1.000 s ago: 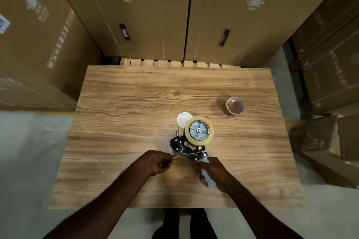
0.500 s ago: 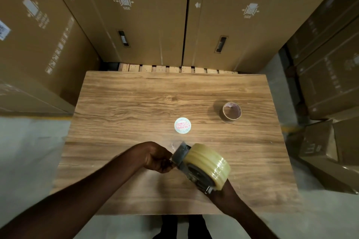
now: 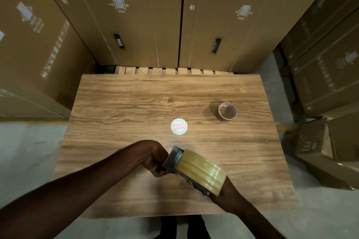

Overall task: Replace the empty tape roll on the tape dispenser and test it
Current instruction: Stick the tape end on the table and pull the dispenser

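I hold the tape dispenser (image 3: 174, 158) raised above the near part of the wooden table (image 3: 136, 99), with a full clear tape roll (image 3: 202, 170) mounted on it and facing me. My left hand (image 3: 155, 159) is closed at the dispenser's metal front end, where a bit of clear tape shows. My right hand is hidden under the roll; only its wrist shows, gripping the dispenser from below. The empty cardboard core (image 3: 226, 112) stands at the table's right. A round white and red label (image 3: 179, 126) lies flat mid-table.
Tall cardboard boxes (image 3: 147, 15) wall in the table at the back and left. More boxes (image 3: 326, 75) are stacked at the right, some on the floor. A wooden pallet (image 3: 171, 70) edge shows behind the table.
The dispenser has been lifted off the table and turned on its side, roll toward me. Both hands came nearer with it, the left one staying at the front end.
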Tool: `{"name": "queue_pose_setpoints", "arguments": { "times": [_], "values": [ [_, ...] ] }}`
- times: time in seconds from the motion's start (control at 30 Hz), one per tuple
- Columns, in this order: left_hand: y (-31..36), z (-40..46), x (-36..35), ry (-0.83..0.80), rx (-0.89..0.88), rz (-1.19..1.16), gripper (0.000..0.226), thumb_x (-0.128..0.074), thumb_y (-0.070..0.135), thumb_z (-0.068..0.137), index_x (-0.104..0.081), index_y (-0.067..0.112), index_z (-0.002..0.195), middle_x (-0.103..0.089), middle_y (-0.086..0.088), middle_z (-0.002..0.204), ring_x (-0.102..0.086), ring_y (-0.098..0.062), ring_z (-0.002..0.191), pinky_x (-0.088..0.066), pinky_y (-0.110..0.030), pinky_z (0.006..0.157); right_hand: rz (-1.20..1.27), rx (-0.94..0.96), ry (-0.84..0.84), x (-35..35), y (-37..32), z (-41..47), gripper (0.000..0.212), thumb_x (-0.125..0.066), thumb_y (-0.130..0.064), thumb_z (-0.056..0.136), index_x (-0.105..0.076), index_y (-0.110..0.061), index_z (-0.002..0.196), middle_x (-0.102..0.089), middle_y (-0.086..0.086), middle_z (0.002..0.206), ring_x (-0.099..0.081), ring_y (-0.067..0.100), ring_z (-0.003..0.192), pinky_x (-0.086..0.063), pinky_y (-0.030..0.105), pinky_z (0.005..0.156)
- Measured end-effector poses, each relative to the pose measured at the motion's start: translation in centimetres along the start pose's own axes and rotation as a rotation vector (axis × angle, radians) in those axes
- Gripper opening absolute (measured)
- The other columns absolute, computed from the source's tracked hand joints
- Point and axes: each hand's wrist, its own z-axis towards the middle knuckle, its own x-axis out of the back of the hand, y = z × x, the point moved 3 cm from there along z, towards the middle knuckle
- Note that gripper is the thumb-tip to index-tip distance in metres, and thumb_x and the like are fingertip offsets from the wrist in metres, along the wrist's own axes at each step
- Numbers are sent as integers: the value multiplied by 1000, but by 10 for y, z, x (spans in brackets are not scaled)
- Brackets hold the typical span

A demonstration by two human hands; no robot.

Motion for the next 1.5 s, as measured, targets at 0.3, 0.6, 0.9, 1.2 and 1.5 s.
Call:
{"name": "queue_pose_setpoints", "arguments": {
  "times": [0.3, 0.6, 0.9, 1.2, 1.5],
  "values": [
    [11, -12, 2, 117, -149, 57, 33, -40, 10, 106, -62, 4, 81, -71, -2, 55, -68, -7, 46, -52, -17, 51, -81, -6, 42, 5, 6, 2, 19, -69, 12, 86, -69, -4, 96, -74, -4, 87, -72, 11, 80, -55, 30, 71],
    [59, -22, 36, 651, -580, 408, 19, -65, -2, 80, -63, 8, 65, -55, -7, 56, -49, -12, 49, -31, -19, 42, -136, 47, 160, 4, 8, 15, 30, -71, -6, 91, -73, -18, 118, -78, -6, 111, -74, 14, 106, -58, 31, 88],
    [75, 7, 77, 999, -802, 640, 21, -75, 21, 78, -55, 24, 71, -73, -2, 87, -68, -26, 88, -54, -40, 78, -127, 52, 207, -1, 28, 35, 41, -75, 3, 90, -74, -21, 122, -79, -8, 116, -74, 13, 111, -60, 35, 93],
    [48, 67, 64, 1258, -809, 1093, 44, -81, 23, 66, -48, 20, 94, -59, 3, 78, -48, -23, 80, -26, -34, 64, -115, 42, 178, -5, 43, 40, 49, -65, -2, 84, -72, -38, 116, -78, -17, 113, -73, 5, 108, -55, 21, 89],
    [41, 60, 93, 1310, -628, 1048, 122, -10, 90, 78, -16, -4, 157, -9, -26, 165, -5, -39, 154, -3, -65, 119, -50, -31, 191, -9, 54, 33, 47, -72, -12, 81, -75, -42, 116, -78, -20, 114, -72, 3, 110, -54, 17, 92]
  ]
}}
